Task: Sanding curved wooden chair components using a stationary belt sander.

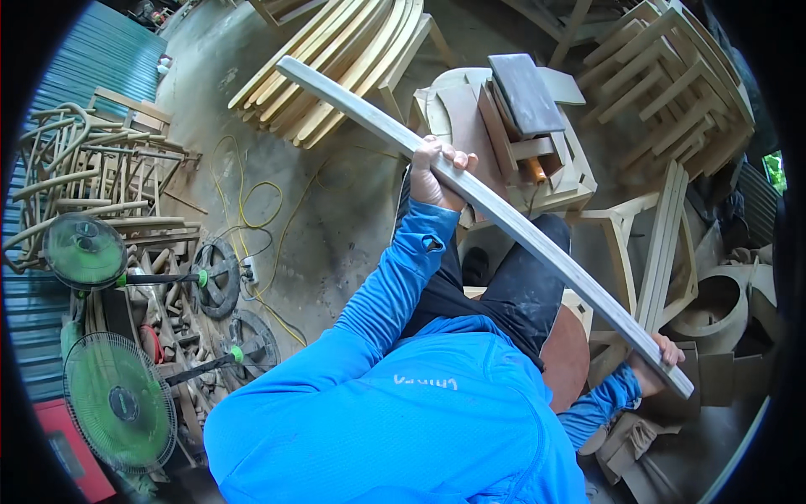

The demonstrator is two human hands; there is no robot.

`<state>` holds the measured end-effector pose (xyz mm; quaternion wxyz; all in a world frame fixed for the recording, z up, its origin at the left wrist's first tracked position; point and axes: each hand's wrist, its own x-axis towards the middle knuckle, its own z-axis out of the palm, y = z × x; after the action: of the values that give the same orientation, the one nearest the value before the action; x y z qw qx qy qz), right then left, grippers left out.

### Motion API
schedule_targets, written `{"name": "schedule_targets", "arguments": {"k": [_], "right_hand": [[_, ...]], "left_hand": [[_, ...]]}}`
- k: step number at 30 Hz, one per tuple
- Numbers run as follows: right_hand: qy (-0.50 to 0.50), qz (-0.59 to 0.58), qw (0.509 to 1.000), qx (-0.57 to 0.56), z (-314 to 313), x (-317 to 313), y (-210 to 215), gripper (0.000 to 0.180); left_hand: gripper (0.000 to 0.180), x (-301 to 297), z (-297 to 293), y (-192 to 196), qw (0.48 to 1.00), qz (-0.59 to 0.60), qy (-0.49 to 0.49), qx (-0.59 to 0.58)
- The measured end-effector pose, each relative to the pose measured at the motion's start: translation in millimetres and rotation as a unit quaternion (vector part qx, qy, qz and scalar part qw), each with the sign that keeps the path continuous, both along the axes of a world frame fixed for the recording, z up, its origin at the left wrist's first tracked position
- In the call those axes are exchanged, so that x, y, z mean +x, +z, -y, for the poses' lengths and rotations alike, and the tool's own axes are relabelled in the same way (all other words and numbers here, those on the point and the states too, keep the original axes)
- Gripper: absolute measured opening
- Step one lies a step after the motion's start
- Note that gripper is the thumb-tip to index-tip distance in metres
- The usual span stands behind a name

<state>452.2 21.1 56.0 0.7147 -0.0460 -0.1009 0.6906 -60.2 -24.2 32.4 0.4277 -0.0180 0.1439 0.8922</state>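
A long, straight, pale grey wooden bar runs slantwise across my lap, from far left to near right. My left hand is closed round it, with a long stretch of bar beyond the fist. Close to its near end, my right hand grips the same bar, fingers wrapped over the edge. Ahead of my knees is a low work stand bearing brownish sheets, a flat grey rectangular pad and an orange-handled tool partly hidden among wooden pieces. Similar long strips lean to the right beside a wooden frame.
Curved wooden slats are stacked ahead; angled frame parts pile up at far right. To the left are two green fans, a heap of wooden frames and a yellow cable on the floor. Cardboard lies near right.
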Motion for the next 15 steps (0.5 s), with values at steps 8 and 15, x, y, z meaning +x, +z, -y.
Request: {"name": "schedule_targets", "arguments": {"k": [8, 15], "right_hand": [[-0.042, -0.078, 0.996, -0.031, 0.0, 1.5, -0.4, 0.017], [-0.076, -0.072, 0.994, -0.005, 11.1, -3.7, -7.2, 0.037]], "left_hand": [[0.016, 27.2, -40.9, 36.1, 0.995, -0.086, -0.046, -0.005], [0.008, 1.6, -47.5, 6.3, 0.987, -0.063, -0.144, 0.015]]}}
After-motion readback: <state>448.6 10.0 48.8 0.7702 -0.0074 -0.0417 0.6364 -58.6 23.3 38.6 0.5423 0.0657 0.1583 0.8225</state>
